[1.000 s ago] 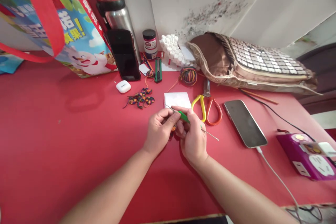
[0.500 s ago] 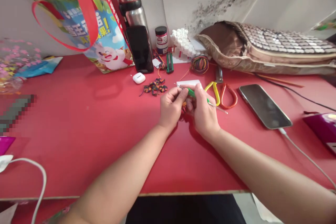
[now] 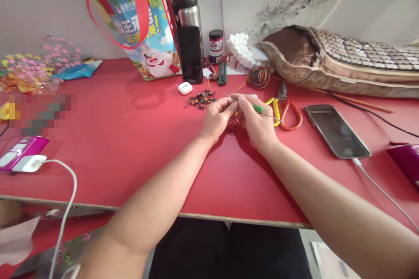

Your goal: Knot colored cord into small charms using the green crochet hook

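My right hand [image 3: 257, 124] is closed on a thin crochet hook [image 3: 258, 108] with a green grip, its metal shaft sticking out to the right and a fine tip pointing left. Close against it, my left hand [image 3: 218, 117] pinches a small piece of multicoloured cord work [image 3: 236, 115]; most of that piece is hidden by my fingers. A loop of dark cord hangs below, between the hands. Just behind my left hand lies a knotted bunch of multicoloured cord [image 3: 202, 99]. A wound bundle of the same cord [image 3: 258, 76] sits farther back.
Yellow-and-red-handled pliers [image 3: 291, 117] lie right of my hands, then a phone on a cable [image 3: 338, 130]. Behind stand a black phone [image 3: 190, 54], a steel flask [image 3: 183, 0], a jar [image 3: 216, 46] and a gift bag [image 3: 147, 30]. A white earbud case [image 3: 185, 88] lies nearby.
The view has shifted, so the table items appear farther right and higher. My right fingers have moved nearer the left hand's fingertips, and the green grip now shows behind them.
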`<action>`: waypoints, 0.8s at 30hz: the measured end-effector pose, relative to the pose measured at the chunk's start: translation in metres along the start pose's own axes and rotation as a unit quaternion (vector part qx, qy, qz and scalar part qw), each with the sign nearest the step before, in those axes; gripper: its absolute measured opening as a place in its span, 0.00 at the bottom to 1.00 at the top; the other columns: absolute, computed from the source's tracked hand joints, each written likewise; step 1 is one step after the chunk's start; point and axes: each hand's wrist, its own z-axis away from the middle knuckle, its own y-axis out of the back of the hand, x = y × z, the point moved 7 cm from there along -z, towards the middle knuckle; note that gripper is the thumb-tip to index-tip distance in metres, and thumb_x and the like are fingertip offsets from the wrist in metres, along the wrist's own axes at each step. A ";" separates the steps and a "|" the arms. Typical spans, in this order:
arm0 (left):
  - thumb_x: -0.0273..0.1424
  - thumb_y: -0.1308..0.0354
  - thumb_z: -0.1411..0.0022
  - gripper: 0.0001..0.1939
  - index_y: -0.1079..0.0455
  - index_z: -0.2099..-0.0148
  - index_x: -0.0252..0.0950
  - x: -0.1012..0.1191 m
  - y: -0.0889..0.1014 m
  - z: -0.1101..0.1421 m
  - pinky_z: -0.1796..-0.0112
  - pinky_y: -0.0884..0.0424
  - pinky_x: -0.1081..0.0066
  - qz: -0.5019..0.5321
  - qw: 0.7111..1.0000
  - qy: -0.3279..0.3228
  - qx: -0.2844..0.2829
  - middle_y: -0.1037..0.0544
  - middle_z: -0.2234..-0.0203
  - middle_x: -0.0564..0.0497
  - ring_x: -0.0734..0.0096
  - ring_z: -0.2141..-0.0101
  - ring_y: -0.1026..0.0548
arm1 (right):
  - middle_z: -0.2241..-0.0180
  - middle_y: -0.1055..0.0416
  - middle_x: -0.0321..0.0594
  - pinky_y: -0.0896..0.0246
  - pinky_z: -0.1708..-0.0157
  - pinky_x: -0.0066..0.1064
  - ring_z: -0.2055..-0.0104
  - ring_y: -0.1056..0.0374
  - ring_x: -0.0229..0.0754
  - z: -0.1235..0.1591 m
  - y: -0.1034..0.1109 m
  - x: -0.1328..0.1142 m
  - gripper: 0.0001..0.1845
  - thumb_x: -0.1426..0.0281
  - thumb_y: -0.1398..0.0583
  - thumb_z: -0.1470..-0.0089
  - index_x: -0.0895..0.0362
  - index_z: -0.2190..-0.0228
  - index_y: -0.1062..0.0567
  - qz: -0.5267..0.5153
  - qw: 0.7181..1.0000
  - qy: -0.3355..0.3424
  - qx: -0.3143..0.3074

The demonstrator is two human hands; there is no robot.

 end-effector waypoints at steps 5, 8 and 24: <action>0.29 0.30 0.44 0.04 0.21 0.66 0.35 -0.005 0.002 -0.001 0.79 0.51 0.73 0.026 0.998 0.055 0.011 0.27 0.79 0.55 0.83 0.83 0.42 | 0.78 0.34 0.31 0.46 0.78 0.29 0.76 0.42 0.34 -0.013 0.000 0.015 0.15 0.57 0.29 0.47 0.55 0.65 0.12 -0.086 0.995 -0.053 0.004; 0.25 0.30 0.50 0.10 0.20 0.63 0.35 -0.003 0.006 -0.001 0.79 0.53 0.74 0.022 0.997 0.059 0.036 0.27 0.78 0.56 0.84 0.83 0.45 | 0.79 0.36 0.29 0.50 0.79 0.29 0.78 0.45 0.33 -0.016 -0.002 0.019 0.17 0.56 0.28 0.48 0.55 0.63 0.13 -0.127 0.989 -0.078 -0.008; 0.27 0.24 0.54 0.11 0.22 0.67 0.35 0.001 0.011 -0.006 0.79 0.45 0.76 0.039 0.994 0.043 0.090 0.23 0.79 0.54 0.82 0.81 0.35 | 0.73 0.27 0.31 0.45 0.78 0.29 0.77 0.39 0.32 -0.017 0.003 0.006 0.25 0.51 0.23 0.53 0.53 0.59 0.14 -0.154 0.984 -0.075 -0.058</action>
